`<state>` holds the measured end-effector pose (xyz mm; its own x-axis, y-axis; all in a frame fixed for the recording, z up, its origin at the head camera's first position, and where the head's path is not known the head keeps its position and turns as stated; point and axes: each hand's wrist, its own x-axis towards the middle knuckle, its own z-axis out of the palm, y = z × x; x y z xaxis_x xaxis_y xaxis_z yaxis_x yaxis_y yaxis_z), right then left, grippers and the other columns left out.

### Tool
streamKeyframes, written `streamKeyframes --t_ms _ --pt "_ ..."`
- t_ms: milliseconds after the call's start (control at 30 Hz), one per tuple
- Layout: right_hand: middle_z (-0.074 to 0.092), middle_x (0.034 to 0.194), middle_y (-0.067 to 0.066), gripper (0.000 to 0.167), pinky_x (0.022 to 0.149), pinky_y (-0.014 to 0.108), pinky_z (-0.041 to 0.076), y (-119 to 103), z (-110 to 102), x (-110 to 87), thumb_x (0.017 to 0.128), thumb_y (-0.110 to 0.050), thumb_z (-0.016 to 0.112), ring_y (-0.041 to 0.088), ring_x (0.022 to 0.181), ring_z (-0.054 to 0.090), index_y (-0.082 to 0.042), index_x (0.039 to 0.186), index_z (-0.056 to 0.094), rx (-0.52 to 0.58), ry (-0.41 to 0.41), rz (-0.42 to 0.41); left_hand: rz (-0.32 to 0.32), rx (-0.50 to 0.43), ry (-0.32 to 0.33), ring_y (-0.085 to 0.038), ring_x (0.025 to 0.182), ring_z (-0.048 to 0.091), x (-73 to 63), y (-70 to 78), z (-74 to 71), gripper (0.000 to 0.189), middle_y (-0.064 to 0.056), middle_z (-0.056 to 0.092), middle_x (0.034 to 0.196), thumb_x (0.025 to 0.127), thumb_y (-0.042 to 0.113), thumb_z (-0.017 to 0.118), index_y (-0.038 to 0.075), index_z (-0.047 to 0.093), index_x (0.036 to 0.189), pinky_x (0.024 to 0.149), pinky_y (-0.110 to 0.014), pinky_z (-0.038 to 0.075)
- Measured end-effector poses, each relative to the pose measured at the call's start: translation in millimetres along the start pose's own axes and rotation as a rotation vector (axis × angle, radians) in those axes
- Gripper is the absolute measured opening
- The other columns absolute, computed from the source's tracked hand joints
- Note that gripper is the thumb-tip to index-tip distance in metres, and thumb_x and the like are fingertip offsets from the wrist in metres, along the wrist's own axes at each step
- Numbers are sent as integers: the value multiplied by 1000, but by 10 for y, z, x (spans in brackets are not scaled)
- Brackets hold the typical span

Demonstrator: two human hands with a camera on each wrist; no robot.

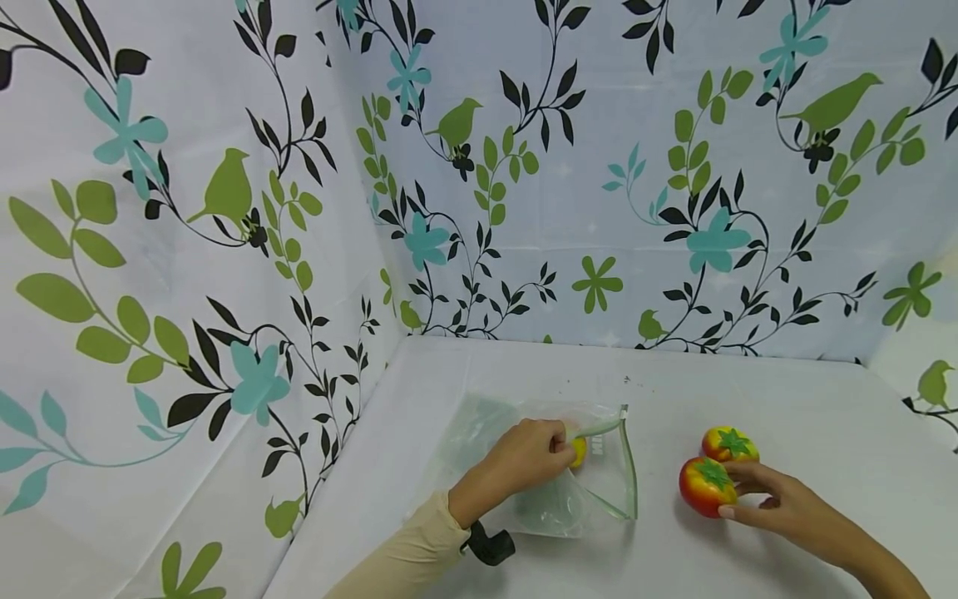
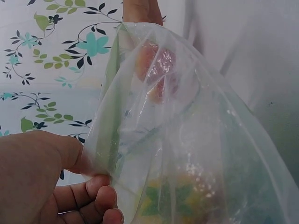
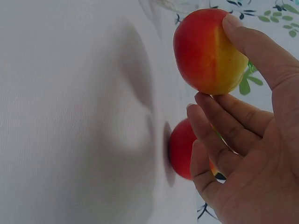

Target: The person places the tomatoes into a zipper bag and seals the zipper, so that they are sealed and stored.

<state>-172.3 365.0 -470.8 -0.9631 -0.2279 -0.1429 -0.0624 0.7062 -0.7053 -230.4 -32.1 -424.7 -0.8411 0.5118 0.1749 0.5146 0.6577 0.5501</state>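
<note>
My left hand (image 1: 527, 453) pinches the green-edged mouth of a clear zip bag (image 1: 546, 507), raising its upper side. Inside the bag is a yellow piece of toy fruit (image 1: 578, 452); through the plastic in the left wrist view a green leafy star (image 2: 163, 198) shows on it. My right hand (image 1: 778, 503) holds a red-and-yellow toy tomato (image 1: 703, 487) between thumb and fingertips, above the table in the right wrist view. A second toy tomato (image 1: 729, 444) rests on the table just behind it, partly hidden by my fingers in the right wrist view.
The white table (image 1: 674, 566) carries the bag on the left and the toy tomatoes on the right. Cloth printed with leaves and birds (image 1: 524, 208) hangs at the back and left. A black strap piece (image 1: 490, 545) sits at my left wrist.
</note>
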Motion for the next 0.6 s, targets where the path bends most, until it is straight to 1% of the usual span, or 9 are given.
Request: streamKeyframes --t_ms 133,267,333,400,500,600 --pt "66 136 17 64 79 26 53 -113 81 55 99 -39 72 26 115 63 2 146 56 3 14 -16 -3 -1 1 -3 55 40 -3 2 0 22 11 44 63 92 19 62 19 52 72 51 -21 32" --pt "67 134 12 63 79 25 52 -193 174 105 97 -40 73 10 108 62 -2 145 58 2 30 -43 -5 -5 -3 -3 55 40 -3 12 6 22 11 44 63 92 19 62 19 52 72 51 -21 31" --pt "68 132 9 62 79 25 51 -245 219 134 96 -41 74 7 106 61 -4 144 59 -2 40 -55 -4 -6 -4 -3 55 40 -1 15 9 23 11 44 63 92 19 62 19 52 72 51 -21 32" --pt "68 131 8 61 79 26 50 -308 269 168 95 -41 76 7 105 61 -5 143 60 -4 51 -75 -2 -6 -2 -3 55 40 0 17 9 23 11 44 63 92 18 62 19 52 72 52 -21 32" --pt "69 132 6 60 79 26 49 -417 341 227 94 -41 78 10 106 63 -8 141 62 -1 61 -104 -1 -5 -1 -3 55 40 1 18 12 23 11 44 63 92 18 62 19 52 71 52 -21 32" --pt "68 134 5 59 80 25 49 -502 416 283 93 -42 79 10 107 63 -11 141 63 12 59 -131 -2 -8 -9 -3 55 40 5 27 14 22 11 44 63 92 18 62 19 52 72 52 -21 32"
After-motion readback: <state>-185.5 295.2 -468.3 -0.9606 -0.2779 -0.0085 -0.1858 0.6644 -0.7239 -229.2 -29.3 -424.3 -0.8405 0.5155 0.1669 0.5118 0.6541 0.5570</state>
